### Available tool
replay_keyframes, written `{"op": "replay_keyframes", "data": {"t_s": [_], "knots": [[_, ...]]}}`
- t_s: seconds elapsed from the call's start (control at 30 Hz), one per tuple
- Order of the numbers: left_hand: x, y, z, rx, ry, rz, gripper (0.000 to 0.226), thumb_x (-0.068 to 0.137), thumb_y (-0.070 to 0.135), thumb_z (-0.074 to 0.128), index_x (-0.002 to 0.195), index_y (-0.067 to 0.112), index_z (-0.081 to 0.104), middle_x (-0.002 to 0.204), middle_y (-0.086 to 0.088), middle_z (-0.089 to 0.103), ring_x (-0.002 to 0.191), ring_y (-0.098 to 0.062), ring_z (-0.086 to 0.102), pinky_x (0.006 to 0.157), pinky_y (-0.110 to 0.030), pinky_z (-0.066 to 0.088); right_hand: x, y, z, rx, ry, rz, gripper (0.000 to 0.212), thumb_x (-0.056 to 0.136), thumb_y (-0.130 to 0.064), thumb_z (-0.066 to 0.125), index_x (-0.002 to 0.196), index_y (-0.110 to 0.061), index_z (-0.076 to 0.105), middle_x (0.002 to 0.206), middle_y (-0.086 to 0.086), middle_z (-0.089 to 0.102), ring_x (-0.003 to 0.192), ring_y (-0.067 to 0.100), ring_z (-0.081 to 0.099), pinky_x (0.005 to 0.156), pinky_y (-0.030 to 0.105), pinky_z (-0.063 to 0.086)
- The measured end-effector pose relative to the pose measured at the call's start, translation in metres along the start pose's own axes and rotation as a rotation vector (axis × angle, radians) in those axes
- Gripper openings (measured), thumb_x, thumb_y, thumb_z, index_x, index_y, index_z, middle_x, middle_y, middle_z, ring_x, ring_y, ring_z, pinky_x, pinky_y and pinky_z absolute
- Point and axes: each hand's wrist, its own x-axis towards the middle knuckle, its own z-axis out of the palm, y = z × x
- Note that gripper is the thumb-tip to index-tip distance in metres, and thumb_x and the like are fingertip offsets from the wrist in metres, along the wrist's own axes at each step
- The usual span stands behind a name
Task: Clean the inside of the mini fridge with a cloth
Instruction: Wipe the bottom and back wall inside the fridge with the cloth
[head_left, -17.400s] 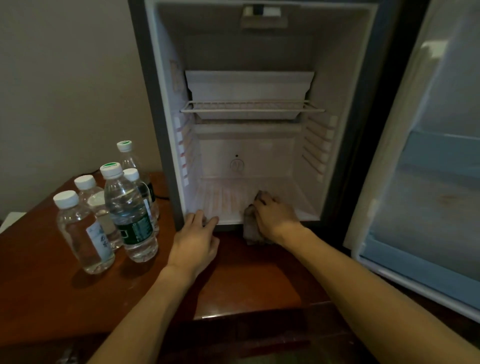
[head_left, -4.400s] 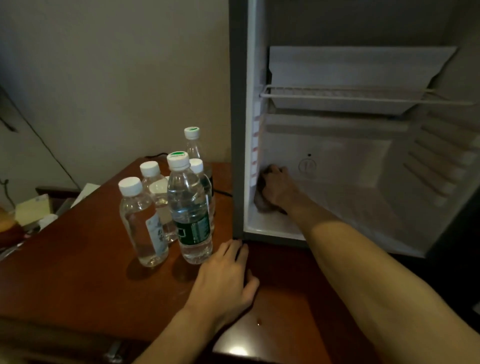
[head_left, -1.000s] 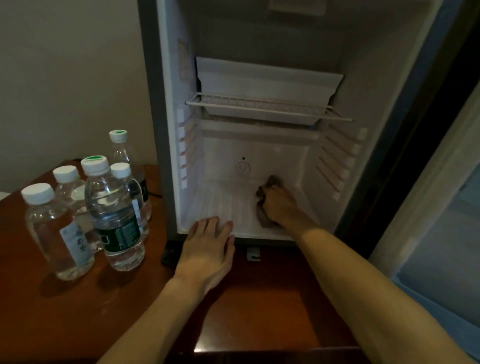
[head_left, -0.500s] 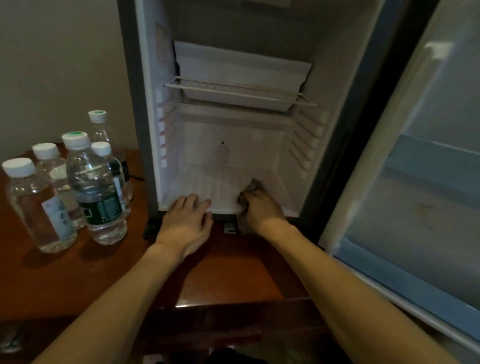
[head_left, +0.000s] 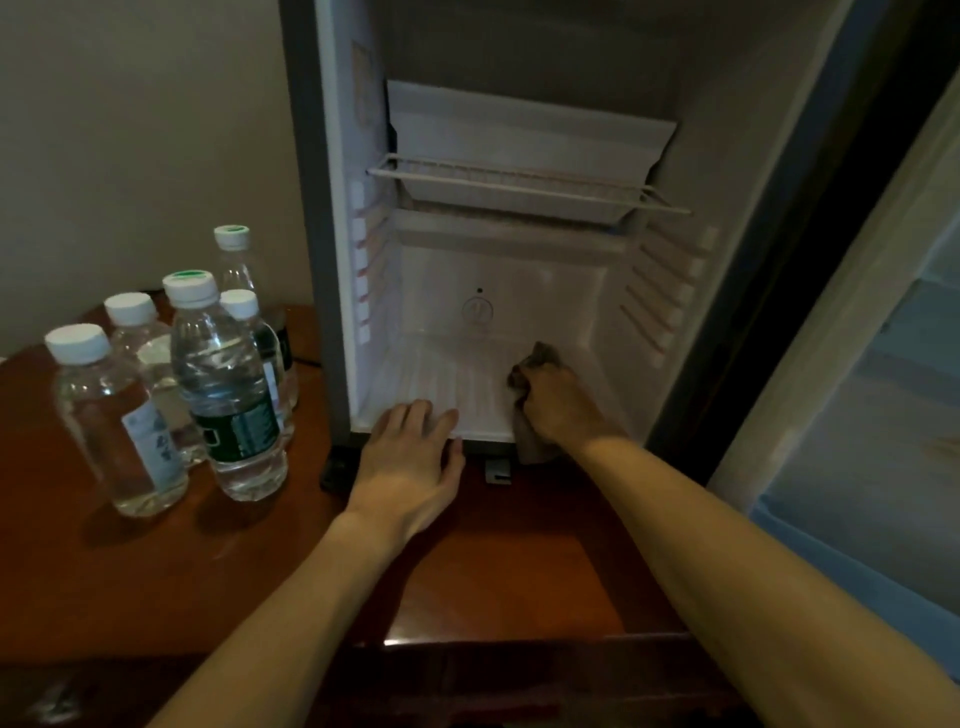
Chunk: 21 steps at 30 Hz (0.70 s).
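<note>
Gripping a bunched brown cloth (head_left: 524, 415) on the mini fridge (head_left: 519, 312) floor near its front lip, the right hand (head_left: 558, 410) curls round it; the left hand (head_left: 410, 457) rests flat, fingers straight, on that lip. The cloth looks soft and light, best held wadded in the palm. Water bottles (head_left: 223, 384) stand left of the fridge.

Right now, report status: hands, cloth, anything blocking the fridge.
Right hand grips cloth on fridge floor, front right. Left hand flat, fingers on the front lip. Water bottles on table left of the fridge, clear of the opening.
</note>
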Motion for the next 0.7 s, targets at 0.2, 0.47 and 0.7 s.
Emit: {"op": "replay_keyframes", "data": {"t_s": [0.2, 0.47, 0.7], "knots": [[-0.002, -0.001, 0.003, 0.003, 0.042, 0.012, 0.051, 0.097, 0.047, 0.034, 0.132, 0.025, 0.064, 0.124, -0.006, 0.062, 0.114, -0.026, 0.056, 0.100, -0.041, 0.049, 0.036, -0.001, -0.009, -0.021, -0.053, 0.057, 0.044, 0.099, -0.025, 0.048, 0.142, -0.015, 0.048, 0.146, 0.013, 0.047, 0.130, 0.030, 0.045, 0.105, 0.034, 0.041], [0.000, 0.002, -0.002, -0.033, -0.014, 0.001, 0.066, 0.094, 0.053, 0.018, 0.142, 0.026, 0.055, 0.133, -0.003, 0.055, 0.120, -0.024, 0.050, 0.103, -0.039, 0.043, -0.032, -0.005, -0.005, -0.118, 0.007, 0.075, 0.038, 0.101, -0.016, 0.041, 0.138, -0.009, 0.050, 0.137, 0.013, 0.054, 0.124, 0.029, 0.049, 0.106, 0.030, 0.035], [0.001, -0.001, -0.003, -0.028, -0.020, 0.005, 0.063, 0.094, 0.052, 0.023, 0.140, 0.025, 0.056, 0.127, -0.003, 0.056, 0.116, -0.025, 0.051, 0.095, -0.040, 0.047, -0.067, 0.012, -0.008, -0.109, -0.076, 0.184, 0.049, 0.091, -0.031, 0.060, 0.137, -0.020, 0.049, 0.143, 0.009, 0.046, 0.132, 0.029, 0.041, 0.110, 0.038, 0.039]]}}
